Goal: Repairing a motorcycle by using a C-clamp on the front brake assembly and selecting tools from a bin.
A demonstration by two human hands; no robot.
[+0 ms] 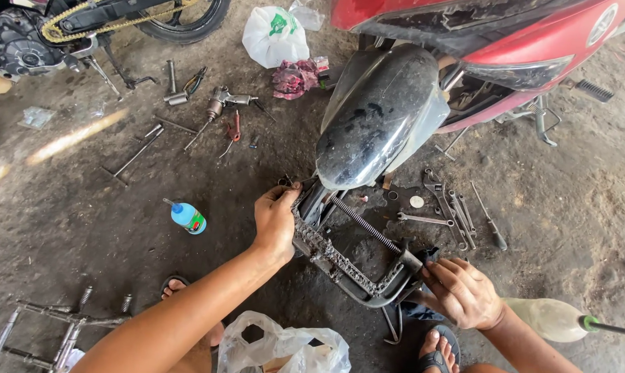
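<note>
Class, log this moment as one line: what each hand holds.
left hand: grips greasy stand frame | right hand: grips frame's other end | spring: stretched across | wrenches: on floor

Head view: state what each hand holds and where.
Left hand grips the grimy stand frame at its upper end; right hand grips its lower corner.

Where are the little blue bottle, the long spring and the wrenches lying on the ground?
Blue bottle [187,217], head view, on its blue body.
Spring [365,224], head view, midway along its coils.
Wrenches [452,214], head view, on the shafts of the bunch right of the spring.
</note>
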